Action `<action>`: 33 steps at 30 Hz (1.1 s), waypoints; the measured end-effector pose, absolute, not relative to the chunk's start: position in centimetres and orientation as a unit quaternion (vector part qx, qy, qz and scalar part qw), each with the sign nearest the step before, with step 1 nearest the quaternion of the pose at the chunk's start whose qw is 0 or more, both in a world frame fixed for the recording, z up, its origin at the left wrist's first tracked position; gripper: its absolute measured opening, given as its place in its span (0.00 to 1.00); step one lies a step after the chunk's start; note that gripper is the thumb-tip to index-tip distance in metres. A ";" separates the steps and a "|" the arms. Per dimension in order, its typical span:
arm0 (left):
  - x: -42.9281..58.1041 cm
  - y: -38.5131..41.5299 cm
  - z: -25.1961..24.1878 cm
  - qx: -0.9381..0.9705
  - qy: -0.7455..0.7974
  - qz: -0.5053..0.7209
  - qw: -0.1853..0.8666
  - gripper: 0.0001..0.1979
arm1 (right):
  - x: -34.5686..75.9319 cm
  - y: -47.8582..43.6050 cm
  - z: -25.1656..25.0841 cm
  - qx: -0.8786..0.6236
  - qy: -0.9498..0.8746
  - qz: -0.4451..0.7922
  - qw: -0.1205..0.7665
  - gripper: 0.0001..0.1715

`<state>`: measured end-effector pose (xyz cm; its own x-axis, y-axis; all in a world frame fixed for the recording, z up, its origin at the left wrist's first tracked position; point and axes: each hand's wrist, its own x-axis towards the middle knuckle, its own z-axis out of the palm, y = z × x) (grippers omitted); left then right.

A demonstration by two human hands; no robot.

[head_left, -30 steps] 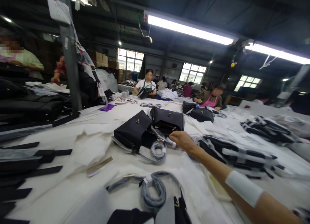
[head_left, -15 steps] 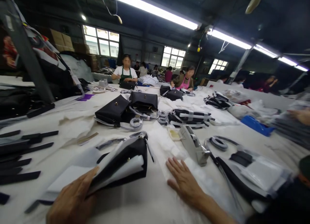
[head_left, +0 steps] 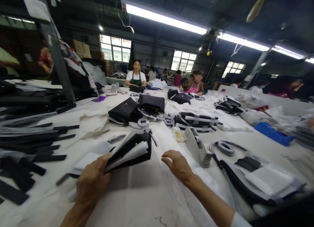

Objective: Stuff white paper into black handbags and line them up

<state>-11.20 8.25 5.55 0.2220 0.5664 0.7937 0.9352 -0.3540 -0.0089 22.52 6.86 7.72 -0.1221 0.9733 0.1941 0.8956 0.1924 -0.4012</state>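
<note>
A black handbag (head_left: 144,138) with a small gold-coloured fitting tilts above the white tabletop, white paper (head_left: 133,154) showing along its side. My left hand (head_left: 94,176) grips the bag's near end, fingers wrapped round it. To the right of the bag, my right hand (head_left: 178,164) hovers over the table with loosely bent fingers and holds nothing. Near that hand stands a grey tape dispenser (head_left: 199,150), beside a small pale dish (head_left: 180,136). White sheets (head_left: 92,160) lie under and left of the bag.
Finished-looking black bags (head_left: 125,109) and a wrapped bundle (head_left: 196,120) stand farther back. Black strips (head_left: 49,158) cover the left side. On the right lie a plastic-wrapped bag (head_left: 267,176) and a blue object (head_left: 273,133). People sit across the table.
My right hand has gone from lying flat with spread fingers to raised with bent fingers. My left hand still holds the handbag. The whole view has shifted, with more of the left side showing.
</note>
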 end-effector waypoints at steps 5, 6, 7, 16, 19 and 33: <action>-11.0 8.3 6.5 -0.717 -0.542 -0.363 0.247 0.17 | 19.0 6.0 3.1 -0.623 -0.772 0.081 0.101 0.39; -11.0 8.3 6.5 -0.717 -0.543 -0.362 0.243 0.17 | 18.5 5.8 2.5 -0.627 -0.769 0.081 0.096 0.40; -10.9 8.2 6.5 -0.717 -0.544 -0.363 0.241 0.17 | 18.0 5.7 2.0 -0.629 -0.768 0.080 0.094 0.40; -11.2 8.1 6.6 -0.708 -0.547 -0.378 0.240 0.17 | 17.7 5.8 2.7 -0.658 -0.741 0.052 0.126 0.31; -11.1 8.2 6.5 -0.709 -0.546 -0.383 0.231 0.19 | 19.2 6.4 3.6 -0.681 -0.720 0.020 0.135 0.11; -10.4 8.7 8.1 -0.741 -0.531 -0.365 0.188 0.27 | 14.5 7.4 3.3 -0.614 -0.759 0.049 0.214 0.10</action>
